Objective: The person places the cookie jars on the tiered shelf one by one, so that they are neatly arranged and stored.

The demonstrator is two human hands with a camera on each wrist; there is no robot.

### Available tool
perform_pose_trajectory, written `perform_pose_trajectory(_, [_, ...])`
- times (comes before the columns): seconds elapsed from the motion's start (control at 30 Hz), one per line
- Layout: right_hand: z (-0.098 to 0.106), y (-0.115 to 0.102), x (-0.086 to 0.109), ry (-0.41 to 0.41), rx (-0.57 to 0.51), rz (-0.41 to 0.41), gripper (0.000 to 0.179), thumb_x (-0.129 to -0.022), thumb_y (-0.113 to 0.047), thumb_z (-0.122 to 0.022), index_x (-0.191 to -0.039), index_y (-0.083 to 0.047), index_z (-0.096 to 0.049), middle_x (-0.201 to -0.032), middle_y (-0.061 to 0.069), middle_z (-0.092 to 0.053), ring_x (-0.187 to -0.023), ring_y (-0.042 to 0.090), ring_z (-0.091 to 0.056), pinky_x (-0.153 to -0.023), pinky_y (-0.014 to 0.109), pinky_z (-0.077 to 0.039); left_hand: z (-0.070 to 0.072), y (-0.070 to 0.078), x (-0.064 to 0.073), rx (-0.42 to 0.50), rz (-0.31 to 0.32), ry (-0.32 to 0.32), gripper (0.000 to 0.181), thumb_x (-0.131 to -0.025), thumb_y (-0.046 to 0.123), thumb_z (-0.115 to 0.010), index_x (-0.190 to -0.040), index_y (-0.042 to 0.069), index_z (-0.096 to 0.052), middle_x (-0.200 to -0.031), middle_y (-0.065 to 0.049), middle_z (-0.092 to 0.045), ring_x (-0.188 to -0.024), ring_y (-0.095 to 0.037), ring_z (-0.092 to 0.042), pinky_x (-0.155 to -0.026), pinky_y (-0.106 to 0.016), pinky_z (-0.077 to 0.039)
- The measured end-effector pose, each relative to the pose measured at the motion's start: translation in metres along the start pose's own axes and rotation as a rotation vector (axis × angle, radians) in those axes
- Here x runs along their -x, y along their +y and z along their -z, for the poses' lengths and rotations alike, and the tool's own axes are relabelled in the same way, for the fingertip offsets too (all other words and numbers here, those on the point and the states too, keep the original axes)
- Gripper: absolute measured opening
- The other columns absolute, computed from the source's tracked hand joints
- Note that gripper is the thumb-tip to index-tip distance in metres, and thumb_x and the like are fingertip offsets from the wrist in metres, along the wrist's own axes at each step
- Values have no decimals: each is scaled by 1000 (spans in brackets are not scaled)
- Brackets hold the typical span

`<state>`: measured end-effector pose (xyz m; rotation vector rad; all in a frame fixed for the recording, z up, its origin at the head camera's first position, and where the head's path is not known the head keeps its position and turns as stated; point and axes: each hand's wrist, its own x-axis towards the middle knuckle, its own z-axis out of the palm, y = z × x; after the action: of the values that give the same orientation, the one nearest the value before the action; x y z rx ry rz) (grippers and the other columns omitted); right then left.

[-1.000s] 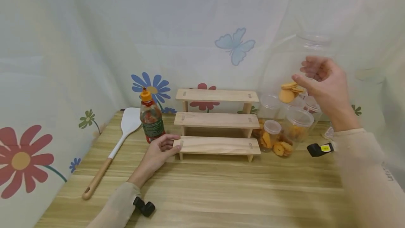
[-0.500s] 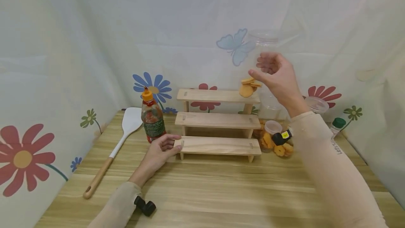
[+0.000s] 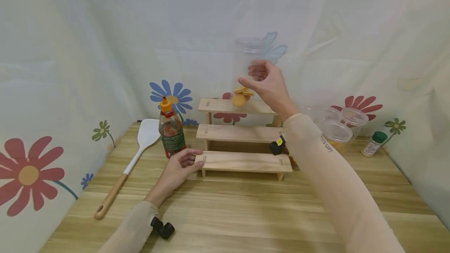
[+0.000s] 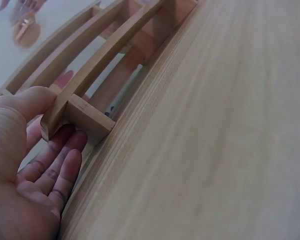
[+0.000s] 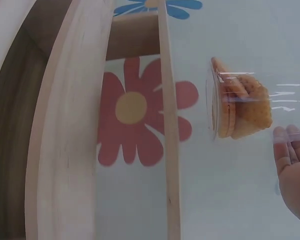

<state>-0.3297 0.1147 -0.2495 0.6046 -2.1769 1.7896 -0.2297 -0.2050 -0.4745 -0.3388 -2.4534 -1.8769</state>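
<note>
My right hand point(image 3: 268, 85) grips a clear plastic jar point(image 3: 246, 52) with several round biscuits point(image 3: 240, 98) at its bottom. In the right wrist view, a gap shows between the jar's base and the top board point(image 5: 171, 150); the fingers point(image 5: 290, 145) curve round the jar's side. The jar is upright over the left-middle of the three-step wooden rack point(image 3: 242, 132). My left hand point(image 3: 177, 169) pinches the left end of the lowest step, and the left wrist view shows its thumb point(image 4: 35, 102) above the board and fingers below.
A sauce bottle with an orange cap point(image 3: 171, 132) stands left of the rack, beside a white spatula with a wooden handle point(image 3: 149, 132). Several clear jars point(image 3: 337, 132) are at right, partly behind my right sleeve. A green-capped shaker point(image 3: 373, 145) stands farther right.
My right hand has carried the jar of biscuits leftward, from above the other jars to above the rack's top step. My left hand keeps its hold on the lowest step.
</note>
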Motion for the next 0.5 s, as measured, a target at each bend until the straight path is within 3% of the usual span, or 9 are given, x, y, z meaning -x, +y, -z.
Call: perform_pose_trajectory(0.5, [-54,5,-15,-39,-2,-30,73,-94,-30,-93,-152,-5,-57,-144,15,-64,-129,25,-62,-114,39,-51,-4,5,1,8,-16,-13,36,-103,18,-84,-137,9,-75,-113,-13,-77,-105,-19,-69,-93,-24,-56])
